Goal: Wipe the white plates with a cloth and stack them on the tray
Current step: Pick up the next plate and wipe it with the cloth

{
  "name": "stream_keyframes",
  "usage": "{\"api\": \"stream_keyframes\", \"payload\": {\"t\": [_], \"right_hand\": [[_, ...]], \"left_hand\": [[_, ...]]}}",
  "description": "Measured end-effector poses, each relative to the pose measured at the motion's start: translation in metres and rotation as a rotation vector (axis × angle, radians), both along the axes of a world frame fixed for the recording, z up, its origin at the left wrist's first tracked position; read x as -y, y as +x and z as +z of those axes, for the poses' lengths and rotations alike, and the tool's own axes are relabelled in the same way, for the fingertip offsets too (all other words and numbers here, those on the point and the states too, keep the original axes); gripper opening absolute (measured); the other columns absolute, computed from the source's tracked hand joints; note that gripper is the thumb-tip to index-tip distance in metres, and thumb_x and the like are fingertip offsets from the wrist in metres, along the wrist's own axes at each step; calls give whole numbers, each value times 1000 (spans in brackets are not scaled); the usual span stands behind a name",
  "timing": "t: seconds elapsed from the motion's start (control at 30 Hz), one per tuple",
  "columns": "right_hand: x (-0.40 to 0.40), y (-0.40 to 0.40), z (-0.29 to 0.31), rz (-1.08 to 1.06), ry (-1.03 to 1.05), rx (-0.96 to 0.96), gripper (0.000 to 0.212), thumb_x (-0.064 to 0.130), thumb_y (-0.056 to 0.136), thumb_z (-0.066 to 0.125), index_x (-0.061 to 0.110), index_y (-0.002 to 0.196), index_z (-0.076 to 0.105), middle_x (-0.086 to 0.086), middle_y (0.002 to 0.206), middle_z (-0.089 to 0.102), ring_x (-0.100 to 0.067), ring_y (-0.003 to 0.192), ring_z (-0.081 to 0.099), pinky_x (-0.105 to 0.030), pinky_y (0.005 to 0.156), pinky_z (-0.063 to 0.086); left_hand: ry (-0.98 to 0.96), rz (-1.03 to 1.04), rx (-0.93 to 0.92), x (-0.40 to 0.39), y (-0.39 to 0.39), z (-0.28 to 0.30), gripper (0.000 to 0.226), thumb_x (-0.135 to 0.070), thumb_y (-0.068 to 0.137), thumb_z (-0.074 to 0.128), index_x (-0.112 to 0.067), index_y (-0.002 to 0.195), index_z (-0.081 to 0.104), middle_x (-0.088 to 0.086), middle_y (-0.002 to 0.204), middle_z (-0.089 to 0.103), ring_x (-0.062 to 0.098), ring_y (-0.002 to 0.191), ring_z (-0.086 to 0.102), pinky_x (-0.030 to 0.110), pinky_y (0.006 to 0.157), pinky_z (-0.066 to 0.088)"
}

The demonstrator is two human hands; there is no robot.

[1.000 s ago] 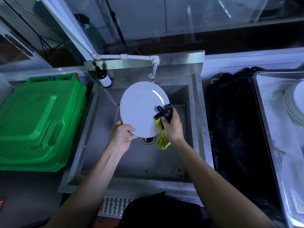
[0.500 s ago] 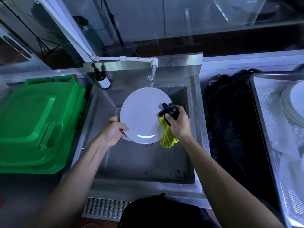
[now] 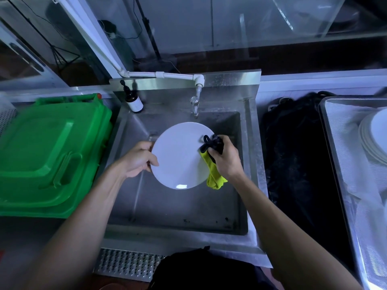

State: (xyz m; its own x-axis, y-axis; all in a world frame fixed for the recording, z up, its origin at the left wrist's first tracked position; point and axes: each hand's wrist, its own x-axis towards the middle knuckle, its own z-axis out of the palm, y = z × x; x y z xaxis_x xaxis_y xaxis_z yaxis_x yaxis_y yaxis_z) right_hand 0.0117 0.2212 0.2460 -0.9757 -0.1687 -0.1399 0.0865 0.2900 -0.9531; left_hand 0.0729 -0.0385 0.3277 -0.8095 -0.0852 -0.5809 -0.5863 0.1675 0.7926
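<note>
A white plate (image 3: 180, 155) is held over the steel sink (image 3: 182, 206). My left hand (image 3: 139, 159) grips its left rim, thumb on the face. At the plate's right edge my right hand (image 3: 227, 159) grips a yellow-and-black cloth (image 3: 212, 164), whose yellow end hangs below my fist. A stack of white plates (image 3: 372, 139) lies on the metal tray (image 3: 335, 155) at the far right, partly cut off by the frame edge.
A green plastic bin lid (image 3: 48, 153) fills the left counter. A dark soap bottle (image 3: 134, 101) stands at the sink's back left, and a tap (image 3: 194, 103) hangs over the basin. Black fabric (image 3: 293, 160) lies between sink and tray.
The plate has tilted flatter and moved slightly toward me. My left hand shifted from the lower rim up to the left rim. My right hand stays at the right edge with the cloth.
</note>
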Motion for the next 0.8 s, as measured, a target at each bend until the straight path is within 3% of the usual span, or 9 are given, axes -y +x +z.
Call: {"api": "stream_keyframes", "payload": {"t": [0.13, 0.3, 0.43, 0.53, 0.63, 0.73, 0.8], "right_hand": [[3, 4, 4, -2, -26, -40, 32, -3, 92, 58, 27, 97, 50, 41, 87, 63, 16, 91, 59, -3, 78, 40], [3, 3, 9, -119, -40, -109, 27, 3, 91, 60, 27, 101, 54, 14, 97, 69, -10, 101, 64, -36, 92, 52], [-3, 0, 12, -151, 59, -244, 36, 2, 87, 57, 28, 109, 51, 10, 106, 60, -22, 108, 56, -46, 94, 49], [-11, 1, 17, -182, 144, -392, 42, 1, 82, 58, 28, 112, 48, 12, 105, 51, -19, 106, 47, -48, 91, 47], [-18, 3, 19, -204, 198, -467, 47, -8, 77, 59, 19, 114, 49, 1, 106, 53, -25, 106, 45, -51, 88, 46], [-19, 8, 22, -207, 269, -500, 47, -14, 72, 57, 8, 114, 55, -9, 108, 57, -29, 106, 46, -51, 87, 44], [-18, 12, 23, -213, 298, -535, 49, -15, 70, 53, 7, 114, 57, -8, 108, 58, -29, 106, 46, -46, 88, 41]], "left_hand": [[-76, 7, -18, 0, -3, 0, 41, 26, 80, 49, -6, 96, 68, 9, 97, 75, 34, 96, 68, 43, 69, 60], [-79, 148, -72, -18, 3, -22, 41, 22, 83, 50, -12, 97, 68, 12, 105, 72, 38, 108, 64, 60, 99, 49], [-30, 361, -137, -39, 5, -35, 32, 16, 80, 55, -12, 88, 68, 7, 92, 70, 33, 101, 63, 49, 97, 52], [84, 475, -147, -46, 14, -44, 28, -2, 75, 59, -11, 100, 67, -1, 95, 74, 24, 100, 70, 49, 95, 57], [305, 664, 7, -50, 23, -53, 36, -29, 92, 57, -4, 117, 65, 14, 118, 74, 30, 102, 74, 48, 85, 59], [512, 649, 136, -62, 20, -46, 73, -66, 92, 53, 0, 121, 59, 18, 114, 74, 39, 100, 74, 44, 72, 62], [559, 655, 151, -71, 14, -38, 89, -77, 86, 53, 2, 128, 53, 18, 118, 73, 39, 100, 74, 45, 69, 63]]}}
